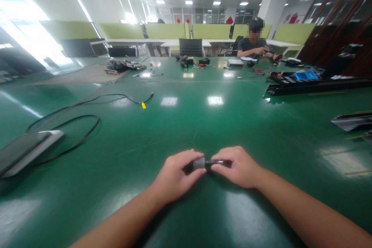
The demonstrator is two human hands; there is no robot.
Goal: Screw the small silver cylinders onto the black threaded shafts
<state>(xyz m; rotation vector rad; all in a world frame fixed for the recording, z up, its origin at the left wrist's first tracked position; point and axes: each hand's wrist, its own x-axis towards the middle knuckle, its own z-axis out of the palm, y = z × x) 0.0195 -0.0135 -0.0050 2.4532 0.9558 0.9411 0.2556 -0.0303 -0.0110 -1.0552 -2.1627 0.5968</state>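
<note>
Between thumb and fingers, my left hand [176, 172] grips a small grey cylinder [199, 163]. A thin dark rod [217, 162] lies in line with the cylinder, and the thumb and fingers of my right hand [240, 167] are closed around it. The two pieces meet in the narrow gap between my hands; whether they are joined I cannot tell. Both are held level, low over the green table [186, 128]. My fingers hide part of each piece.
At left lies a grey-and-white flat device [31, 149] with a black cable [95, 124]. Another cable end with a yellow tag [143, 105] lies farther off. A long black channel [314, 86] is at right. Across the table sits a person [252, 44] near scattered parts.
</note>
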